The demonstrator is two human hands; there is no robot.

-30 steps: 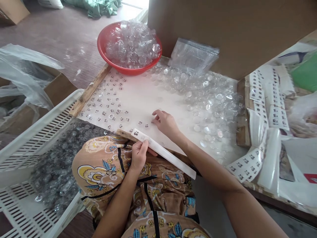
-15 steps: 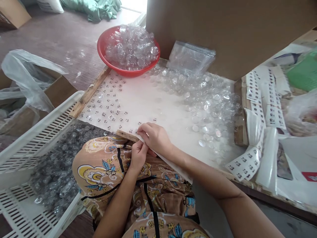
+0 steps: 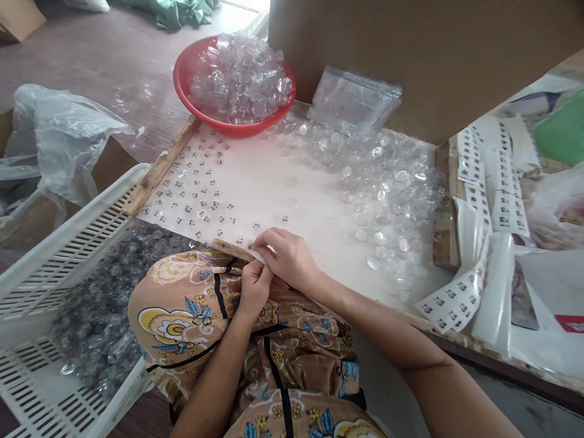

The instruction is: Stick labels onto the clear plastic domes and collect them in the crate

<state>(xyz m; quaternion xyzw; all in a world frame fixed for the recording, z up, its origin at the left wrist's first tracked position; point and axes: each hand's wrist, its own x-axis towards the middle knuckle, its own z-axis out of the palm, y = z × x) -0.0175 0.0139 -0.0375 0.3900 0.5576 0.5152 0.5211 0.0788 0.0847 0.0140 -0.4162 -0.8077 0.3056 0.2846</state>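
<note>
My left hand [image 3: 255, 285] is closed in a pinch at the near edge of the white board [image 3: 264, 176], over my lap. Right against it, my right hand [image 3: 286, 258] is also pinched, thumb and forefinger together. What the fingertips hold is too small to make out. A strip of wood [image 3: 232, 249] lies just left of the hands. Small printed panda pieces [image 3: 195, 194] are spread over the left part of the board. Many clear round pieces [image 3: 378, 194] lie heaped on its right part.
A red bowl [image 3: 182, 91] of clear pieces stands at the back. At the left is a white slatted crate [image 3: 86, 225] holding many clear pieces. Rolls of printed stickers [image 3: 456, 298] lie at the right. A tall cardboard panel [image 3: 387, 48] rises behind the board.
My hands have hardly moved and stay pinched together. The view has shifted slightly, and the plastic bag at the left has changed shape.
</note>
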